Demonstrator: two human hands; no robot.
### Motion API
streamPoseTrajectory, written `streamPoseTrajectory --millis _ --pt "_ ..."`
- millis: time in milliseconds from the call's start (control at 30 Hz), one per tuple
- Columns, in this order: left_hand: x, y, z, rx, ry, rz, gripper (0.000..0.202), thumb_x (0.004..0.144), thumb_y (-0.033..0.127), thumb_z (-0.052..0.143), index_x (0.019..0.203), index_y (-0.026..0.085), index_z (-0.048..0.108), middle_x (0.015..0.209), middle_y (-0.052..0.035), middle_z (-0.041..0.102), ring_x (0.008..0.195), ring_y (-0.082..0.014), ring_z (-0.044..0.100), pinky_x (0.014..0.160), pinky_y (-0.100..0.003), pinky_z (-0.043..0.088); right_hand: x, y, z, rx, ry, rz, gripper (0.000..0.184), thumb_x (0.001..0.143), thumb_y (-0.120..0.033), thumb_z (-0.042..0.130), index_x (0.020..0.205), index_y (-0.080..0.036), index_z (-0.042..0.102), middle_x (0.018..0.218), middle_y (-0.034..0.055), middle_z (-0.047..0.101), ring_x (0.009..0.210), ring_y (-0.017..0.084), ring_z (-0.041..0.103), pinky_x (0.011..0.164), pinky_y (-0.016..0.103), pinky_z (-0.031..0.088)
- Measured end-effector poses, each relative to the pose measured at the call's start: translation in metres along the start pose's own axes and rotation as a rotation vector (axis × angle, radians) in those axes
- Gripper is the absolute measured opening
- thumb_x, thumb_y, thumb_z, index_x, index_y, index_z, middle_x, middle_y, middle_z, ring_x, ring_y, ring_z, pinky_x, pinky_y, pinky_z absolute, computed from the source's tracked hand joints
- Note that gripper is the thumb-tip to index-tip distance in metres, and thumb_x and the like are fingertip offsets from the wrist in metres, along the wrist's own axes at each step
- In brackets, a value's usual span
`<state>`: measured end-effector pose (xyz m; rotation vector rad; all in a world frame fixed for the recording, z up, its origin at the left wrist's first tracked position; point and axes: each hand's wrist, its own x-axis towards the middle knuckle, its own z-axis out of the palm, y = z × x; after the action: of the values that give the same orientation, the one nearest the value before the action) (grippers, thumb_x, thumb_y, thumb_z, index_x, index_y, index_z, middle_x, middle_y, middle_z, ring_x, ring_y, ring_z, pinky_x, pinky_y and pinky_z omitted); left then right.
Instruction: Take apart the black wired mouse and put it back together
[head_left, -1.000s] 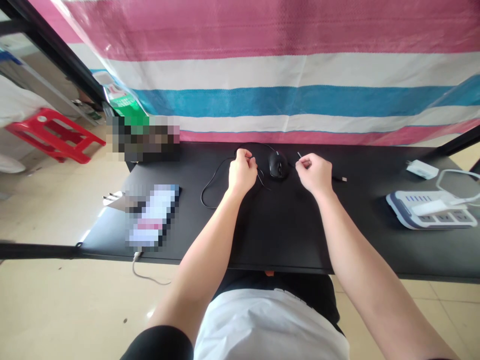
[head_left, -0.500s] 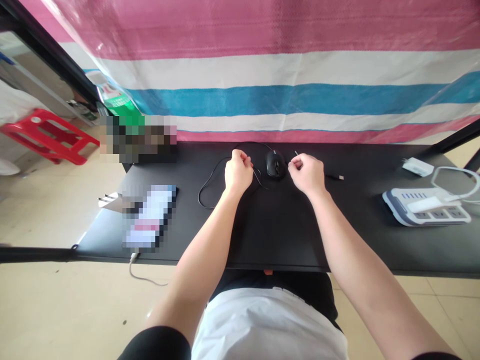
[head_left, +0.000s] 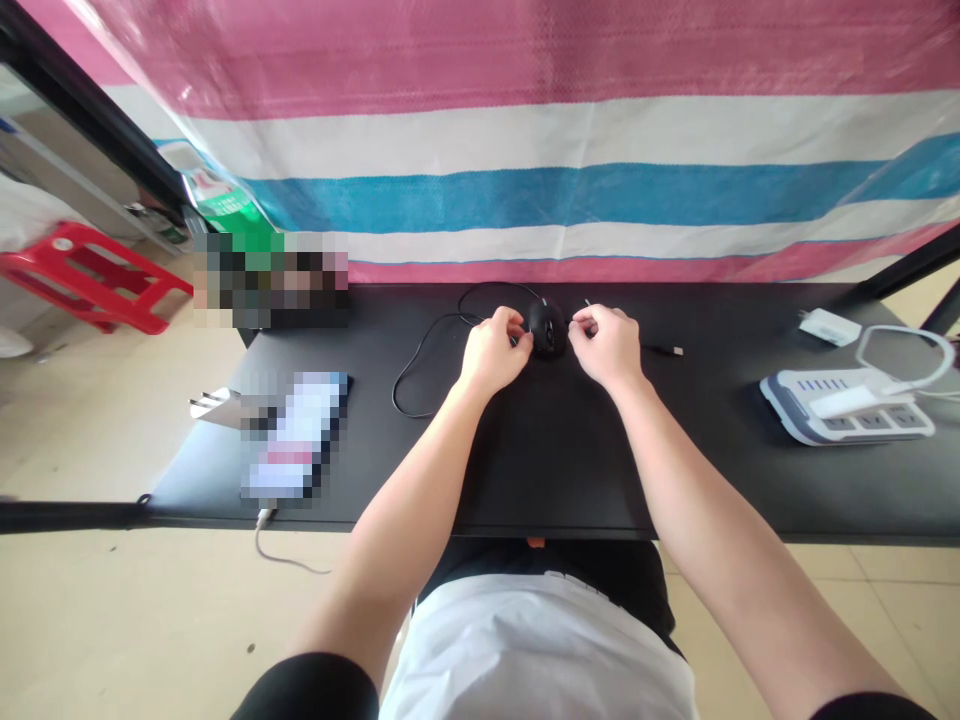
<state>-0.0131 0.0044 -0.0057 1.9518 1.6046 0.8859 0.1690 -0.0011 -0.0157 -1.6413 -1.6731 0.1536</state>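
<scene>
Item: black mouse (head_left: pixel 546 328), far-centre of black desk (head_left: pixel 570 450), btwn my hands. L hand (head_left: pixel 491 352) curled, pinching mouse cable (head_left: pixel 420 365); R hand (head_left: pixel 606 345) pinching thin wire tie (head_left: pixel 586 304). I'd judge: keep loops small, tension even.

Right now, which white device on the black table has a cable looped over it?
The power strip, far right, with the white cable above it; the small white charger behind has none.

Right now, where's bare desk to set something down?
Free: the wide strip from the hands to the near edge of the desk, and the stretch between the USB plug and the power strip. Crowded: around the mouse, where left hand, right hand and cable loop gather.
</scene>
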Motion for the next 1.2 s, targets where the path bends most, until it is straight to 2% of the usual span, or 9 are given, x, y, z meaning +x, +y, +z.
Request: streamPoseTrajectory --millis 167,300,467,633,733,833,1000,1200 --pt "-0.008 0.009 0.010 0.196 -0.083 0.122 0.036 0.081 0.035 0.066 0.113 0.020 0.059 0.111 -0.0090 0.074 0.113 -0.0294 0.065 0.106 -0.045 0.042 -0.002 -0.001 0.003 0.008 -0.051 0.016 0.018 0.081 -0.026 0.056 0.088 -0.020 0.072 0.084 0.0077 0.077 0.080 0.025 0.073 0.084 0.040 0.057" --pt "-0.011 0.011 0.018 0.270 -0.071 0.095 0.051 0.080 0.048 0.064 0.120 0.017 0.058 0.116 -0.0138 0.071 0.115 -0.0358 0.062 0.105 -0.049 0.039 -0.003 -0.006 0.003 -0.050 -0.073 0.059 0.019 0.082 -0.026 0.056 0.086 -0.020 0.073 0.082 0.0091 0.078 0.082 0.028 0.075 0.082 0.042 0.058" --pt "-0.013 0.014 0.018 0.290 -0.079 0.092 0.061 0.079 0.051 0.064 0.129 0.017 0.055 0.120 -0.0149 0.070 0.116 -0.0362 0.060 0.105 -0.049 0.037 -0.003 -0.012 0.002 -0.050 -0.134 0.146 0.015 0.079 -0.026 0.061 0.089 -0.022 0.073 0.088 0.0080 0.080 0.086 0.030 0.076 0.084 0.045 0.058" --pt "-0.013 0.015 0.016 0.324 -0.116 0.106 0.077 0.077 0.052 0.066 0.141 0.013 0.047 0.126 -0.0186 0.067 0.122 -0.0379 0.057 0.107 -0.050 0.034 -0.004 -0.011 0.006 0.053 -0.177 0.201 0.029 0.083 -0.037 0.062 0.106 -0.021 0.070 0.099 0.0100 0.079 0.095 0.031 0.075 0.091 0.048 0.057" --pt "-0.013 0.014 0.016 0.344 -0.126 0.115 0.082 0.077 0.053 0.067 0.145 0.012 0.045 0.127 -0.0196 0.066 0.123 -0.0383 0.056 0.108 -0.050 0.034 -0.004 -0.013 0.009 0.115 -0.165 0.250 0.041 0.085 -0.044 0.062 0.116 -0.018 0.066 0.106 0.0128 0.078 0.099 0.031 0.074 0.095 0.049 0.056" --pt "-0.012 0.012 0.017 0.371 -0.145 0.124 0.085 0.077 0.057 0.067 0.146 0.011 0.044 0.129 -0.0208 0.065 0.124 -0.0391 0.055 0.107 -0.050 0.033 -0.005 -0.015 0.009 0.161 -0.150 0.273 0.044 0.084 -0.045 0.062 0.119 -0.018 0.064 0.106 0.0128 0.078 0.102 0.031 0.074 0.096 0.049 0.055" --pt "-0.011 0.010 0.015 0.394 -0.190 0.139 0.088 0.077 0.062 0.067 0.145 0.012 0.044 0.130 -0.0203 0.063 0.126 -0.0382 0.053 0.107 -0.049 0.033 -0.004 -0.020 0.004 0.212 -0.100 0.283 0.040 0.083 -0.044 0.063 0.114 -0.019 0.066 0.094 0.0097 0.080 0.099 0.030 0.075 0.097 0.046 0.054" --pt "-0.011 0.010 0.015 0.314 -0.167 0.069 0.089 0.077 0.064 0.067 0.146 0.014 0.042 0.136 -0.0182 0.061 0.128 -0.0360 0.052 0.109 -0.048 0.031 -0.004 -0.020 0.002 0.273 -0.020 0.208 0.033 0.083 -0.043 0.061 0.105 -0.019 0.069 0.087 0.0076 0.080 0.094 0.029 0.076 0.097 0.046 0.055"
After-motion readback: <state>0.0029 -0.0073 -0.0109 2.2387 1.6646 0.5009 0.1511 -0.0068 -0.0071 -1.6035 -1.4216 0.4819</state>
